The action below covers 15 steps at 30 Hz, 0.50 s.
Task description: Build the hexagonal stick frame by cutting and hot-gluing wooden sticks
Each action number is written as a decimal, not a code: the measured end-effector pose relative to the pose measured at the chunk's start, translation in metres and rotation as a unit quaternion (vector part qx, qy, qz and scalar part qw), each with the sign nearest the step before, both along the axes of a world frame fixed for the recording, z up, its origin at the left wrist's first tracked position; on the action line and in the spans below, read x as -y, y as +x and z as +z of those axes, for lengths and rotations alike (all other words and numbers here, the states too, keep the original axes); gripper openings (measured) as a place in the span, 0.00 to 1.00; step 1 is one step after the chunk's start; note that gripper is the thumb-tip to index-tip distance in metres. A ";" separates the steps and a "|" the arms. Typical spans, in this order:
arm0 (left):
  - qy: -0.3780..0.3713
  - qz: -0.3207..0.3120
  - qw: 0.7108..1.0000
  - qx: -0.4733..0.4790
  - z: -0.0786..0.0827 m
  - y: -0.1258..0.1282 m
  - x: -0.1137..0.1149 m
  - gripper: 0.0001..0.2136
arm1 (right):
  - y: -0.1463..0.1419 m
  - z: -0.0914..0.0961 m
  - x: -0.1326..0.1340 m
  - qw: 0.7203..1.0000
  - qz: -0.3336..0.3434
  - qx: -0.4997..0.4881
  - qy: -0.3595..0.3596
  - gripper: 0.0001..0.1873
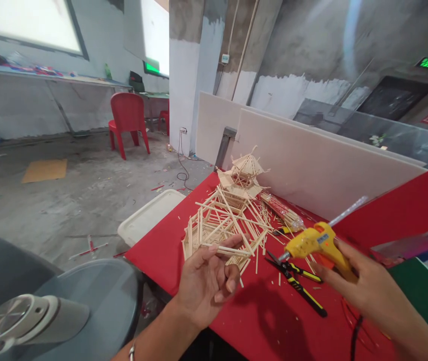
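Observation:
My left hand (pixel 208 281) pinches a short bundle of thin wooden sticks (pixel 232 249) between thumb and fingers, just in front of a lattice model built of sticks (pixel 217 223) on the red table (pixel 270 316). My right hand (pixel 364 283) grips a yellow hot glue gun (pixel 313 241), its nozzle pointing left toward the held sticks and a clear glue stick poking out of its back. A smaller stick tower (pixel 244 175) stands behind the lattice model.
Black-and-yellow cutters (pixel 298 283) lie on the table between my hands. A wrapped bundle of sticks (pixel 283 211) lies near a white board (pixel 319 165) along the table's far edge. A white tray (pixel 149 215) sits beside the table, with a red chair (pixel 128 120) on the floor beyond.

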<state>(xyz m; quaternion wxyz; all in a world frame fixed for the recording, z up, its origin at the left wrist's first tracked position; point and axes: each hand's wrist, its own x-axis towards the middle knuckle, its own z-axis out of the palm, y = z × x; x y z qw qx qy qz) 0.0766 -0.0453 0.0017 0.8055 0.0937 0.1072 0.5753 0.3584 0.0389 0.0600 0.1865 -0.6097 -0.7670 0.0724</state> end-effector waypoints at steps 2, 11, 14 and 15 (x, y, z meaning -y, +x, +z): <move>-0.001 0.003 1.000 -0.008 0.001 -0.001 0.000 0.27 | 0.016 -0.023 0.019 0.999 -0.021 -0.006 -0.036 0.25; 0.017 -0.008 1.000 -0.024 0.002 -0.002 0.000 0.27 | 0.014 -0.148 0.095 0.980 -0.133 -0.059 -0.133 0.25; 0.027 -0.005 0.999 -0.022 0.001 -0.002 -0.001 0.26 | 0.005 -0.169 0.100 0.979 -0.136 -0.029 -0.149 0.24; 0.029 -0.006 0.999 -0.021 0.001 -0.002 -0.001 0.26 | 0.003 -0.174 0.100 0.980 -0.132 -0.020 -0.147 0.23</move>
